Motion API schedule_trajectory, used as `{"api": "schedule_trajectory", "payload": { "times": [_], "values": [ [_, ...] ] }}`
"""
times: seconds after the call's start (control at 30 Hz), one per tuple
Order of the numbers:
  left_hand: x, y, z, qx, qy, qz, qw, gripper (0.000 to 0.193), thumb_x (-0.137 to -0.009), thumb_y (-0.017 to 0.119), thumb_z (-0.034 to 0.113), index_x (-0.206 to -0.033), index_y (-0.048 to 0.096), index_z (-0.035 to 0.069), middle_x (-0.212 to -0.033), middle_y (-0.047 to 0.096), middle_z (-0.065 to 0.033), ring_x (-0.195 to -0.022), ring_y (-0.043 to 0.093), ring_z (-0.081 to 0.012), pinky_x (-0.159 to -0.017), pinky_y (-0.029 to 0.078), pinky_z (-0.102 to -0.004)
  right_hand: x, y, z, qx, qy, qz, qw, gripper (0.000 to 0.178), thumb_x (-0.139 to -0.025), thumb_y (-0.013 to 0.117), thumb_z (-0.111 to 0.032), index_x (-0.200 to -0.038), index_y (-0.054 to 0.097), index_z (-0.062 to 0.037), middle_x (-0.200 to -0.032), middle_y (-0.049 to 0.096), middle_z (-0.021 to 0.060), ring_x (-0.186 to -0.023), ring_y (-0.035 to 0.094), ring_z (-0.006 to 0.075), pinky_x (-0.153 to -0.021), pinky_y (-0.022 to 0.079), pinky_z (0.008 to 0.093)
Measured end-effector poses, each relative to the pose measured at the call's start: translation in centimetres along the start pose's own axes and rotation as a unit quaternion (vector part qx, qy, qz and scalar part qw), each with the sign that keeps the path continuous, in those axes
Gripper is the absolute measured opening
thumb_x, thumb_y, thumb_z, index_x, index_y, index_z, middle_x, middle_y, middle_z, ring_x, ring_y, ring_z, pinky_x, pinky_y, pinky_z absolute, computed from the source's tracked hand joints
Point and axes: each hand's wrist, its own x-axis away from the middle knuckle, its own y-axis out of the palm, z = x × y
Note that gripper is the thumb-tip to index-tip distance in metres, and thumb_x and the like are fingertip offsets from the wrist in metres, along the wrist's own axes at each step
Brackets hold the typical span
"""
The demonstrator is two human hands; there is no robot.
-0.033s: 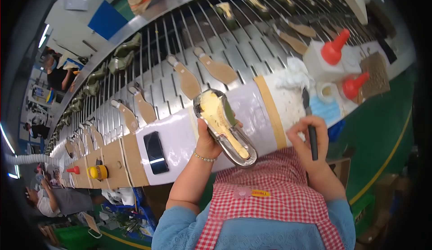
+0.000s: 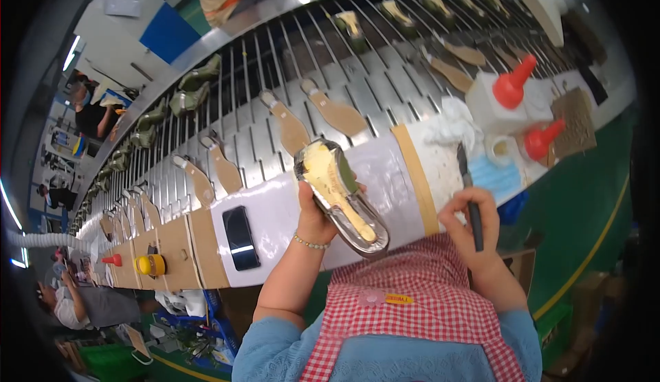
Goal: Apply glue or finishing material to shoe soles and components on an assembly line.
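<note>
- The shoe [image 2: 342, 189], its underside facing up with a cream middle, is in the left hand [image 2: 315, 211], which comes at it from about 8 o'clock.
- That hand is closed around the shoe's middle: the thumb lies along the near side and fingertips show past the green far side.
- The shoe slants, its broad cream end toward 11 o'clock and its narrow, shiny end toward 5 o'clock, over the near edge of the desk [image 2: 282, 196].
- The right hand [image 2: 487, 220] is well apart from the shoe, just past 3 o'clock from it, its fingers pinched around a slim black tool [image 2: 476, 231].
- The tool stands nearly along 12 to 6 o'clock; whether its upper tip touches anything, I cannot tell.
- A tan strip [image 2: 416, 176] crosses the desk between the two hands.
- From the shoe, a black phone [image 2: 239, 238] lies at 8 o'clock, one brown sole [image 2: 285, 124] at 11 and another [image 2: 335, 110] at 12, a crumpled white cloth [image 2: 454, 124] at 2, and a blue sheet [image 2: 495, 177] near 3.
</note>
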Motion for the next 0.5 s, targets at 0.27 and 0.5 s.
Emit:
{"api": "schedule_trajectory", "payload": {
  "times": [0.27,0.5],
  "values": [
    [-6.7,-0.8,13.9,-0.002,0.15,0.146,0.978,0.059,-0.085,0.053,0.054,-0.121,0.055,0.008,-0.114,0.06,-0.0137,-0.107,0.056,-0.0291,-0.099,0.041,-0.0458,-3.0,1.3,-0.1,0.028,0.052,-0.084,0.995,0.027,-0.075,0.073,0.0,-0.097,0.057,-0.0022,-0.069,0.059,0.0034,-0.062,0.057,0.0091,-0.057,0.045,0.0225],
    [-19.5,-5.2,23.0,-0.073,0.194,0.094,0.974,0.045,-0.081,0.067,0.026,-0.12,0.052,0.011,-0.12,0.056,-0.0054,-0.11,0.052,-0.0237,-0.098,0.038,-0.0418,-6.7,2.6,2.6,0.007,0.053,-0.073,0.996,0.023,-0.079,0.069,-0.001,-0.099,0.058,-0.0018,-0.066,0.058,0.0039,-0.059,0.057,0.01,-0.055,0.044,0.0224]
  ]
}}
